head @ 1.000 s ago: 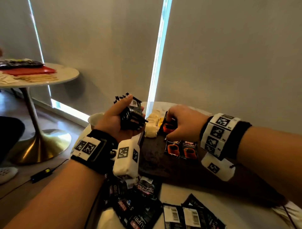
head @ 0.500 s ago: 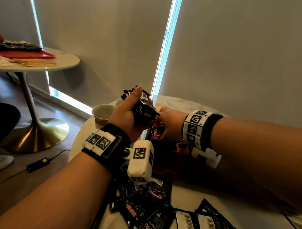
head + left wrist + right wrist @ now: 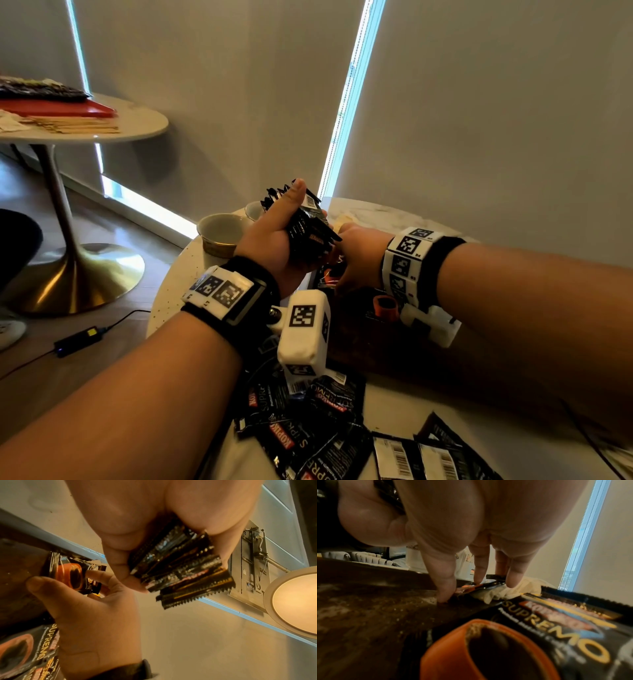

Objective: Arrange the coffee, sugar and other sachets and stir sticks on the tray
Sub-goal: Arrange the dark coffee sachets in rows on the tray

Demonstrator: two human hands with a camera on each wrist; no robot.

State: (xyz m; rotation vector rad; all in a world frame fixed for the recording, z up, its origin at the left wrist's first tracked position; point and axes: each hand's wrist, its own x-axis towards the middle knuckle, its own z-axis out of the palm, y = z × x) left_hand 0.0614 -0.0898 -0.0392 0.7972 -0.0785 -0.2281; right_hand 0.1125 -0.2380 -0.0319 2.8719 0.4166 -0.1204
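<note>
My left hand (image 3: 284, 236) is raised over the table and grips a bundle of black coffee sachets (image 3: 308, 226), fanned out in the left wrist view (image 3: 180, 572). Just beyond it, my right hand (image 3: 356, 253) reaches down to the dark wooden tray (image 3: 359, 342). Its thumb and fingers (image 3: 479, 574) pinch a single coffee sachet (image 3: 73, 574) lying low on the tray, one end over white sachets (image 3: 505, 592). Another coffee sachet (image 3: 539, 628) lies flat on the tray under my right wrist. No stir sticks are visible.
A loose pile of black coffee sachets (image 3: 308, 428) lies on the white table near me, more at the front edge (image 3: 428, 459). Two cups (image 3: 222, 233) stand at the table's left rim. A second round table (image 3: 130, 123) with papers stands far left.
My right hand has reached further in with its sachet and lowered it onto the tray. The left hand keeps its bundle and now hides part of the right hand.
</note>
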